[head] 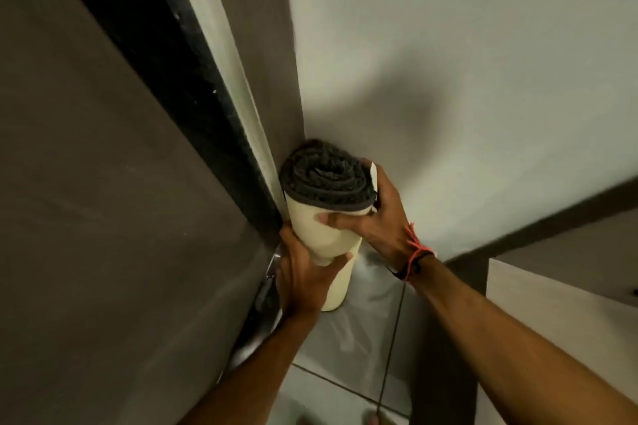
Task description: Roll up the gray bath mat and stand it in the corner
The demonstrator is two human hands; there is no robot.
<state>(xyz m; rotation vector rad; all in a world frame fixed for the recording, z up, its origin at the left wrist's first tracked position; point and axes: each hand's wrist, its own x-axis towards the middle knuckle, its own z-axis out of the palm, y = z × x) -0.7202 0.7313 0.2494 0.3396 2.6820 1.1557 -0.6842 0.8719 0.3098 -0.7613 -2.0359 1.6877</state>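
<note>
The right hand [374, 217] curls its fingers around the upper part of the rolled bath mat [322, 217], thumb pressed on the cream backing; the left hand [303, 278] wraps the roll lower down. The mat stands upright, its long axis vertical, gray spiral end facing up, bottom end on the tiled floor [366, 331] in the corner where the white wall [448, 79] meets the door frame [269, 97].

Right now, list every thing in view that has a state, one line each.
Bath mat: rolled up, upright in the corner, pale backing outward, gray pile spiral at the top.
Left hand: gripping the roll low down.
Right hand: gripping the roll near the top.
Wrist threads: tied on the right wrist.
</note>
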